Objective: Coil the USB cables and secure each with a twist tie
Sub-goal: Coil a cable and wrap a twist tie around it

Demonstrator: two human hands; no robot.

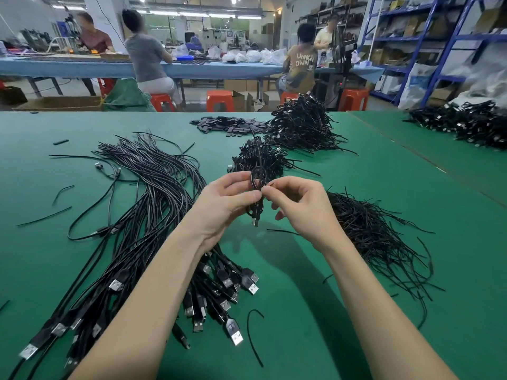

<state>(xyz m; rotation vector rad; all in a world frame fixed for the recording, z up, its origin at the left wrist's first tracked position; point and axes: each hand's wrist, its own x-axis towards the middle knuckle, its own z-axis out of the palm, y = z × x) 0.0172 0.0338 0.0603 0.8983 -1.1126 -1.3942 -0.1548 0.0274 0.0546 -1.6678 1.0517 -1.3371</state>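
My left hand [222,198] grips a coiled black USB cable [257,177] upright above the green table, its plug [255,221] hanging down below my fingers. My right hand [300,198] pinches a thin twist tie at the coil's waist, fingertips touching my left thumb. A big bundle of loose straight USB cables [153,215] lies to the left, plugs toward me. To the right sits a heap of black twist ties [370,231]. Behind my hands is a small pile of coiled cables [258,157].
A larger pile of coiled cables [301,124] sits further back, with flat black pieces [227,124] beside it and another cable heap [472,124] at far right. Stray ties [253,338] lie on the table [356,311]. People sit at a blue bench behind.
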